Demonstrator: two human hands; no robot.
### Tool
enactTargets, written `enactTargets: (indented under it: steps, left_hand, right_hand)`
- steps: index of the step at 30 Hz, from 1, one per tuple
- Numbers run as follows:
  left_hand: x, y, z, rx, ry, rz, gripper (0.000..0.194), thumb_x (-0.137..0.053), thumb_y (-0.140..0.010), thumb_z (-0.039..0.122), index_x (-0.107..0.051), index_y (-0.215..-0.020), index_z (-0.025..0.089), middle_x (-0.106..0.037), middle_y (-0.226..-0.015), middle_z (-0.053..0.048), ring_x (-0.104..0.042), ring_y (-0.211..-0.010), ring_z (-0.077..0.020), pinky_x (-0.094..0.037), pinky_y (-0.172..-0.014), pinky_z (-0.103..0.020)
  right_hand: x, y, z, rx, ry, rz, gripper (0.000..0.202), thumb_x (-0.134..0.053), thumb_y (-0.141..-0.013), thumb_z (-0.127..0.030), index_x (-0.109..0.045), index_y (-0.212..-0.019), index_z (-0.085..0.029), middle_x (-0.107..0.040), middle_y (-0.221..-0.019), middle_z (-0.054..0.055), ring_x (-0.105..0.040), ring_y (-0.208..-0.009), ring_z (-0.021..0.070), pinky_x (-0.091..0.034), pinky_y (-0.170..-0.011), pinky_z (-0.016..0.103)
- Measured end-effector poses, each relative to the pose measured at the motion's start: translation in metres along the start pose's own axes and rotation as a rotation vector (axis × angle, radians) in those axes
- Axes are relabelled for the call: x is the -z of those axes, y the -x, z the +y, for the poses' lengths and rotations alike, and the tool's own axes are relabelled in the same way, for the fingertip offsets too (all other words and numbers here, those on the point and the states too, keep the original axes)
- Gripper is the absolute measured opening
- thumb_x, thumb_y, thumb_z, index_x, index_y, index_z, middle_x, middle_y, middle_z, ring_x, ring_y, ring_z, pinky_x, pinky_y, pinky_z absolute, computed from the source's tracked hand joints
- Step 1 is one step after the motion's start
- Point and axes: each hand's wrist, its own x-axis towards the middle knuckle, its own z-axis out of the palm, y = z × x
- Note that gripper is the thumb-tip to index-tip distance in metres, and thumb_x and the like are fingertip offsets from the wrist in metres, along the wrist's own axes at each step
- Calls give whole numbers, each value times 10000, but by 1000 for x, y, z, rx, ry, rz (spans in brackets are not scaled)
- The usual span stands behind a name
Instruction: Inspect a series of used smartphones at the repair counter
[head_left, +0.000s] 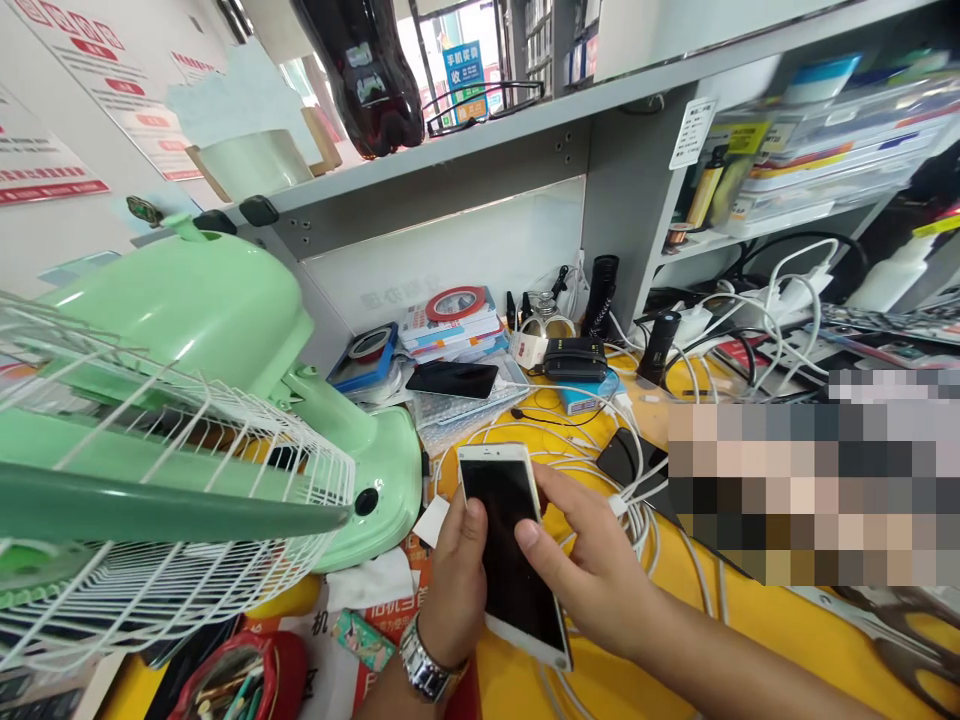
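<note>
A white-framed phone (514, 555) with a dark screen is held upright, slightly tilted, between my two hands. My left hand (457, 570) grips its left edge, with the thumb on the front and a metal watch (426, 660) at the wrist. My right hand (589, 560) holds the right edge, its thumb over the screen near that edge and its fingers partly behind the phone. White cables (649, 530) lie coiled on the yellow table (525, 685) beside and behind the phone.
A green fan (382, 480) with a white wire cage fills the left. Another dark phone (452, 379) lies on bubble wrap behind my hands. A red pouch (289, 665) is at front left, scissors (862, 620) at right. Shelves with plastic boxes (847, 170) stand at back right.
</note>
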Motion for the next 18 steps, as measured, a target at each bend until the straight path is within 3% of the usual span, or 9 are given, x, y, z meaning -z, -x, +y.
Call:
enactTargets:
  steps: [3,6,13,18]
  left_hand:
    - [0,4,-4,-34,-116,-36,418,-601,-862,489,-652,-1204,253,-628,-1321,-63,-451,-1341,-266,-351,-1091,-343]
    - [-2,7,-5,-48,-118,-90,470,-591,-855,522,-636,-1231,244,-642,-1298,-77,-475,-1317,-283,-385,-1062,-349]
    - [3,6,-10,-56,-177,-104,469,-604,-838,524,-650,-1210,242,-638,-1296,-87,-444,-1340,-277,-338,-1100,-338]
    - [7,5,-14,-58,-185,-71,457,-628,-826,517,-663,-1180,231,-631,-1307,-88,-488,-1299,-272,-323,-1108,-337]
  right_hand:
    - [1,-1,-3,7,52,118,154,-516,-935,-273,-586,-820,-199,-567,-731,6,-525,-674,145,-446,-632,267]
    - [2,0,-5,47,93,191,200,-498,-936,-224,-563,-748,-199,-541,-674,5,-515,-635,144,-423,-589,268]
    - [4,3,-6,123,66,157,203,-490,-920,-159,-664,-1019,-192,-616,-743,47,-604,-706,188,-490,-639,310]
    - [4,3,-5,139,56,153,250,-498,-912,-150,-667,-1091,-193,-641,-777,60,-609,-711,192,-503,-641,322]
